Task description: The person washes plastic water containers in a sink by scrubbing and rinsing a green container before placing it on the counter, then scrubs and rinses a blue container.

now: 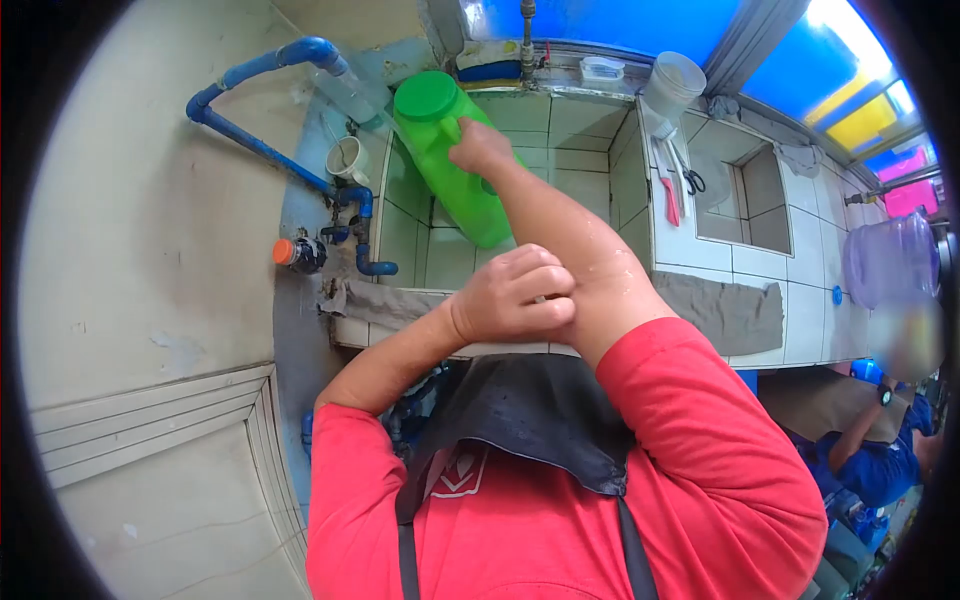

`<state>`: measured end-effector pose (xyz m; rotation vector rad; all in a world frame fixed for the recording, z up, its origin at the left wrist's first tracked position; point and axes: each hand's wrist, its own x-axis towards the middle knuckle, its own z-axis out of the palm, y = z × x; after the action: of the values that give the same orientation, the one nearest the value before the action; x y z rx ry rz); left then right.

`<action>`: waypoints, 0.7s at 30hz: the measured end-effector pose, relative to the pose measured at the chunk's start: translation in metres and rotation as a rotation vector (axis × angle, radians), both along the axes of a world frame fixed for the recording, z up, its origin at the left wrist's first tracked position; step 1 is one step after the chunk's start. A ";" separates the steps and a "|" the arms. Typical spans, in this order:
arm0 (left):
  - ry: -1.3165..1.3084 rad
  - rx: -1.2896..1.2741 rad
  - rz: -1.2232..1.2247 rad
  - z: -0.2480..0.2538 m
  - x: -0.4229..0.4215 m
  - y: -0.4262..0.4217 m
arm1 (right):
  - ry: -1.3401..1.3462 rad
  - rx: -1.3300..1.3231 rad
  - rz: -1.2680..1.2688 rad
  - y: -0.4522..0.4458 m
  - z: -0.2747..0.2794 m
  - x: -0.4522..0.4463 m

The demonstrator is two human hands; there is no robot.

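The translucent green plastic jug with a brighter green round lid (450, 190) is lying within the fingers' hold at the handle on its right side, just nearer than the lid. The right hand (482, 147) is clamping its fingers on this handle; the body is extending left of and nearer than them. The jug is leaning in the white-tiled basin (583, 118); whether its base is touching the bottom, I cannot tell. Its smooth walls are letting light through, and its wide lid is sitting on the mouth. The lid end is pointing far and left, the base near and right, so the long axis is running diagonally across the basin's left part.

The left hand (518, 293) is pressing against the bare right arm (590, 255) near the elbow, its fingers curling together; their tips are hiding, so I cannot tell whether they are gripping. A white mug (346, 160) is sitting left of the jug.
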<state>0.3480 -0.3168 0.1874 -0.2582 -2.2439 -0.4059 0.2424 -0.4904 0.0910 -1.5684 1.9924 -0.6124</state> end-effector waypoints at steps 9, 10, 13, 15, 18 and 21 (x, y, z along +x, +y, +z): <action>0.060 0.172 -0.182 0.014 -0.025 0.011 | -0.009 0.018 0.009 0.002 0.005 -0.004; 0.054 0.174 -0.188 0.010 -0.020 0.009 | -0.015 0.019 0.003 0.001 0.005 -0.003; 0.059 0.073 -0.102 -0.002 -0.006 0.009 | 0.010 0.025 -0.006 0.003 0.000 0.000; 0.030 0.081 0.003 -0.010 0.000 0.008 | -0.020 0.017 0.014 0.000 0.003 -0.003; 0.006 0.057 -0.015 -0.002 0.002 0.014 | -0.043 0.002 -0.012 0.003 0.003 0.000; 0.099 0.007 -0.122 0.021 -0.016 0.018 | -0.035 0.030 -0.008 0.003 0.006 0.001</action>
<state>0.3325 -0.2987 0.2080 -0.4044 -2.1357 -0.4556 0.2438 -0.4879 0.0971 -1.5230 1.9741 -0.6061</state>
